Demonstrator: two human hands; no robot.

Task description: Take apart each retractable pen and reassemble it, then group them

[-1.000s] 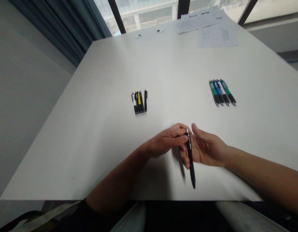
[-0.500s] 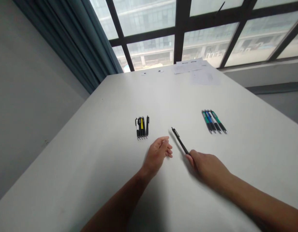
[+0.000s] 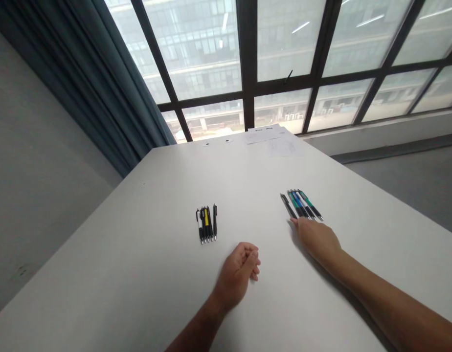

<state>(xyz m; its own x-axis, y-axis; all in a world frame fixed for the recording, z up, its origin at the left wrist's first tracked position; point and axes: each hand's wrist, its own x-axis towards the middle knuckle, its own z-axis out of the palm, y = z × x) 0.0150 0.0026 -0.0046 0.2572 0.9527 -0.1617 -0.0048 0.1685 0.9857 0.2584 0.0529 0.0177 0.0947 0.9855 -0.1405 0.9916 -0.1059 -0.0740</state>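
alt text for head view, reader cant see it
A right hand holds a slim black pen left of four green, blue and white pens on a white table. The left hand, loosely curled, is near a cluster of black, white and yellow pens.

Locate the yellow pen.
In the head view, the yellow pen lies left of centre on the white table, between two black pens, beyond the left hand.

Bright, dark-framed windows (image 3: 284, 46) stand behind a white table (image 3: 138, 254); a blue-grey curtain (image 3: 96, 73) hangs beside a grey wall (image 3: 38, 132).
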